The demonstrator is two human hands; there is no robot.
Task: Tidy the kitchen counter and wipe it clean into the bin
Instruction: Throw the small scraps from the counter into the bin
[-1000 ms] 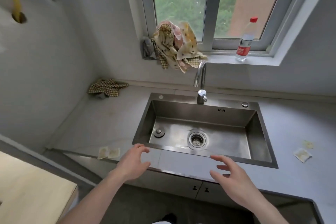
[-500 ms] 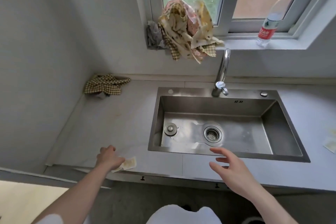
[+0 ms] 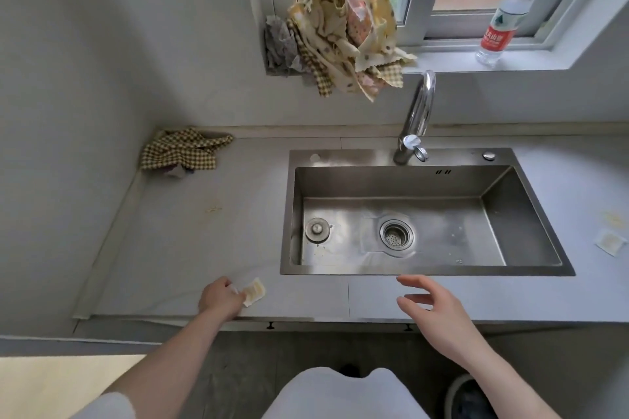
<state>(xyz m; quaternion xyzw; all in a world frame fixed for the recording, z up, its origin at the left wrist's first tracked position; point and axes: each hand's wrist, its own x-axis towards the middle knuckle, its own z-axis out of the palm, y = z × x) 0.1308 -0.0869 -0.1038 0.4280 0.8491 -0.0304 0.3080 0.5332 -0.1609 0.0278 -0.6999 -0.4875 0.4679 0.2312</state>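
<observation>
Yellowish paper scrap [image 3: 254,290] at counter [image 3: 211,248] front edge, left of sink [image 3: 425,269], pinched by left hand [image 3: 221,297] with fingers curled over its near end; likely litter being gathered for binning. Right hand [image 3: 439,308] hovering over counter lip in front of sink, fingers spread and relaxed, holding nothing. More scraps [image 3: 611,241] far right on counter, untouched. Checked cloth [image 3: 183,153] bunched in back-left corner, probably for wiping later. Bin not clearly identifiable.

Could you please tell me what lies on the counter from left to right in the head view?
Checked cloth → left hand gripping a packet → sink → right-side packets.
</observation>
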